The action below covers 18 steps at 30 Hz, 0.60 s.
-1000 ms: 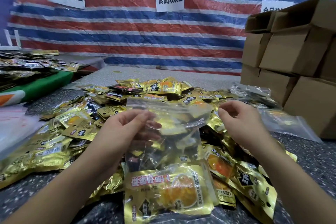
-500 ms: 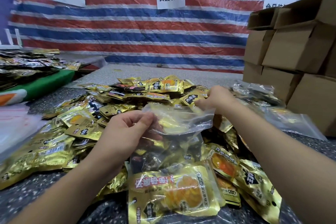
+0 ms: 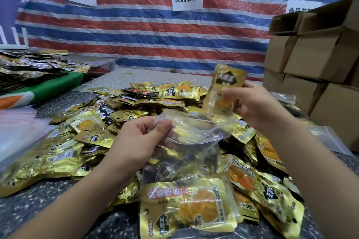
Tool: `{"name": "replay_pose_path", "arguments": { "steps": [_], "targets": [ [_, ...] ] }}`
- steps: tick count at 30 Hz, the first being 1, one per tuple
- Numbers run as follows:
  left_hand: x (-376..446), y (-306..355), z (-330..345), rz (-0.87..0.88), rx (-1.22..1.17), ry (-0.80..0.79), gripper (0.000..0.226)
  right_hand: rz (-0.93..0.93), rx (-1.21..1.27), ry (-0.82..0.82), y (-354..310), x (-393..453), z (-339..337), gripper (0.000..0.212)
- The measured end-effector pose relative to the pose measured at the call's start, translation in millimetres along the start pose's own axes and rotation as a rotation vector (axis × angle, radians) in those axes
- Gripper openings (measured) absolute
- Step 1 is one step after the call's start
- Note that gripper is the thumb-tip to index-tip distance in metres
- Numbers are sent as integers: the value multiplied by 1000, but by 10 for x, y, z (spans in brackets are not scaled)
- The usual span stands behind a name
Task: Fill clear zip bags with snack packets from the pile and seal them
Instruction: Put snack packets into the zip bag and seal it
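I can't read the third sign [image 3: 303,7]: the boxes [image 3: 318,52] cover its lower half. My right fingers [image 3: 231,91] hide the middle of the packet [image 3: 227,83] they grip (its print is blurred too). Below my left hand [image 3: 139,141], the bag's [image 3: 186,141] contents blend with the pile [image 3: 120,114] behind it; I can't count them. Both forearms run off the bottom edge.
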<state>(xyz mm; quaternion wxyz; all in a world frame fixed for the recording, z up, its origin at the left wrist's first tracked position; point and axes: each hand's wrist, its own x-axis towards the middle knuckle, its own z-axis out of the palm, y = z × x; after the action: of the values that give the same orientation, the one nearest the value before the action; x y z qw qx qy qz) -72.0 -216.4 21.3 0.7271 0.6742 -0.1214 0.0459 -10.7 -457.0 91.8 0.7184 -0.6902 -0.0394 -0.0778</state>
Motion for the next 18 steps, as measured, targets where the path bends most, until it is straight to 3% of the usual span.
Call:
{"name": "replay_pose_path", "arguments": {
  "steps": [2, 5, 11, 15, 18],
  "targets": [
    [1, 4, 5, 21, 14, -2, 29, -105, 238, -93, -75, -162, -31, 38],
    [-3, -7, 3, 35, 10, 7, 30, -272, 283, -243, -96, -392, 8, 30],
    [-32, 18, 23, 53, 16, 5, 32, -474, -129, -269, 91, -676, 156, 34],
    [-51, 52, 47, 46, 15, -11, 31, -497, -224, -181, 268, -685, 123, 31],
    [-60, 59, 55, 68, 31, -5, 27, -500, -389, -250, 307, -691, 94, 27]
  ]
}}
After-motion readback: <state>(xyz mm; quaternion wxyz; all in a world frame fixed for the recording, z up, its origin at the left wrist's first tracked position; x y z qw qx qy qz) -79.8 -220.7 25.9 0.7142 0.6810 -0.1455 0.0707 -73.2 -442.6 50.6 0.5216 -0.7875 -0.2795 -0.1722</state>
